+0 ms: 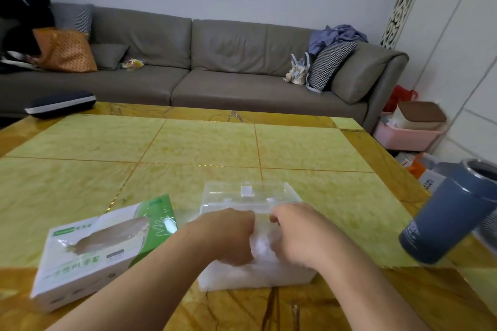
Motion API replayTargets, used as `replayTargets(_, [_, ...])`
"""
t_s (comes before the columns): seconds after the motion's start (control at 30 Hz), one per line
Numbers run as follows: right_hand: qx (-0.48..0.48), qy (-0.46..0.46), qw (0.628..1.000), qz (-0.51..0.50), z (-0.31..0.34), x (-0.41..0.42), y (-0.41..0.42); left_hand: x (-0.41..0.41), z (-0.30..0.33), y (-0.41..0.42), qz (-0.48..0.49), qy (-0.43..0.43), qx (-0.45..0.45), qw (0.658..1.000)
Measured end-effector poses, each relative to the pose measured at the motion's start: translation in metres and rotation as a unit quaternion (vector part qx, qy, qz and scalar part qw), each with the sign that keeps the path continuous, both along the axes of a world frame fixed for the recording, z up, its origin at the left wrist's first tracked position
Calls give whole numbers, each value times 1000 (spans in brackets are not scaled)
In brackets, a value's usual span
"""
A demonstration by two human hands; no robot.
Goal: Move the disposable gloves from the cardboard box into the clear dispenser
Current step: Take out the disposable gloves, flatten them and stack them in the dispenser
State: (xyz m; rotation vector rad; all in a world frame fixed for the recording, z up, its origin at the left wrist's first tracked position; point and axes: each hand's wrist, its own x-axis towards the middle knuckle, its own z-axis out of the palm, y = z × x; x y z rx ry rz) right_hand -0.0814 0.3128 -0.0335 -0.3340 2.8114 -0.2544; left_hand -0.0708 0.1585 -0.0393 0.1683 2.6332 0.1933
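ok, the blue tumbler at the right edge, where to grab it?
Grip the blue tumbler around its mid-body, coming in from its left side. It is a plain cylinder with no visible handle, and the table is open on that side. The open metal rim looks slippery.

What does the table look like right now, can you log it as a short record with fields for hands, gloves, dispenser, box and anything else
left hand: fingers curled down into the gloves
right hand: fingers curled down into the gloves
gloves: whitish stack filling the dispenser
clear dispenser: near table edge, lid raised behind the hands
cardboard box: left of dispenser, lying flat, opening facing up
blue cup: right side of the table
dark case: far left corner
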Motion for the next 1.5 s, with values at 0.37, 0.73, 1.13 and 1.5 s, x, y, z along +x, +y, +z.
replayTargets(0.37, [107, -170, 979, 29, 2, -22, -24, 4, 11, -3, -38, 24, -22, 999])
replayTargets(0.73, [132, -149, 980, 5, -10, -22, -34, 12, -2, 1, 54, 120, -1, 991])
replayTargets(1.13, [94, -122, 988, -6, -4, -12, -25, -7, 5, 17, 13, -66, -94, 993])
replayTargets(1.5, [50, 37, 998, -29, 0, 17, -29, 50, 28, -22, 54, 171, 121, 976])
